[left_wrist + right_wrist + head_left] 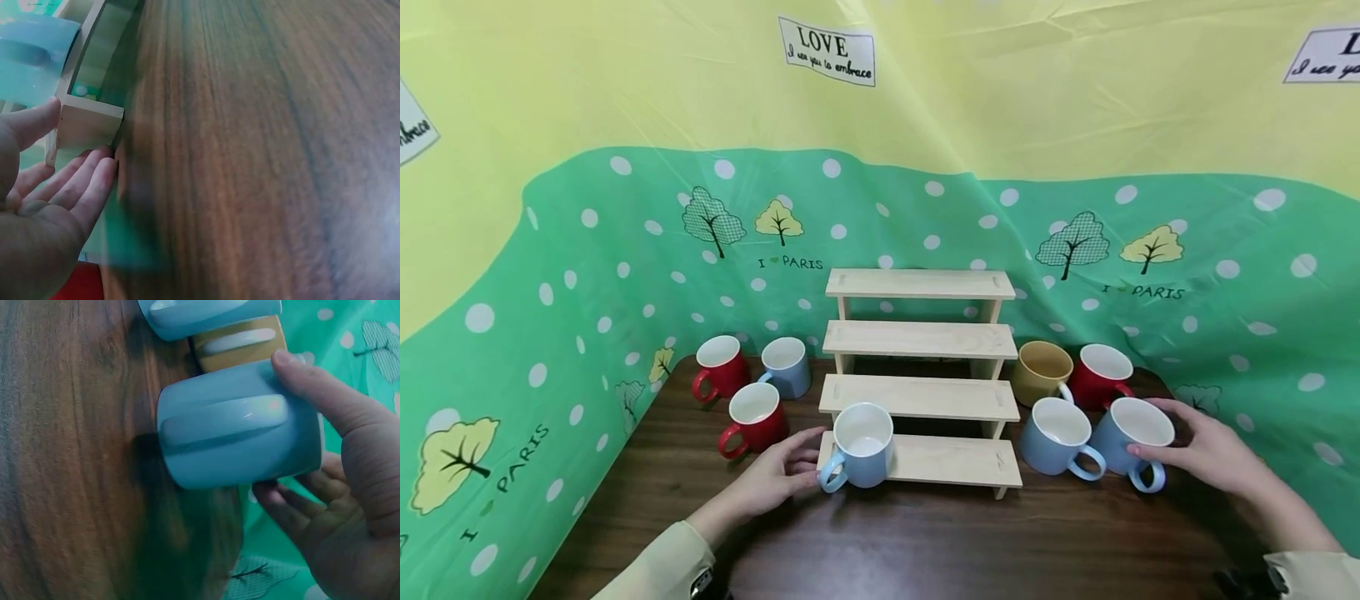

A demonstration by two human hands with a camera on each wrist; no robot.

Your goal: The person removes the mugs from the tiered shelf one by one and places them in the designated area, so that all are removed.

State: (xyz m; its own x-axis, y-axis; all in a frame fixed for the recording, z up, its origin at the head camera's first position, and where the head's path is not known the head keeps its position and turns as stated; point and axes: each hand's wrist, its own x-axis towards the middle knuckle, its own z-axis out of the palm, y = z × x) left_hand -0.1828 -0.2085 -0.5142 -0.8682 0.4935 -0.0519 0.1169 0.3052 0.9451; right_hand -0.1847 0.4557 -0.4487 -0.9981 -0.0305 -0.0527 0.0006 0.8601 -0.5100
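Note:
A blue mug (867, 464) with a white inside stands upright at the left end of the lowest step of a pale wooden tiered rack (955, 458). Beside it, my left hand (778, 472) is at the end of that step, fingers loosely extended. In the left wrist view the thumb lies by the step's edge, the other fingers (94, 181) near its side. My right hand (1206, 446) holds another blue mug (237, 459) by its upper part, thumb on one side near the rim, fingers on the other. Its handle points toward the front.
Right of the rack stand a third blue mug (1051, 450), a yellow mug (1037, 387) and a red mug (1086, 387). On the left are two red mugs (766, 425) and a blue mug (792, 377). A patterned cloth (887, 208) hangs behind the dark wooden table (925, 550).

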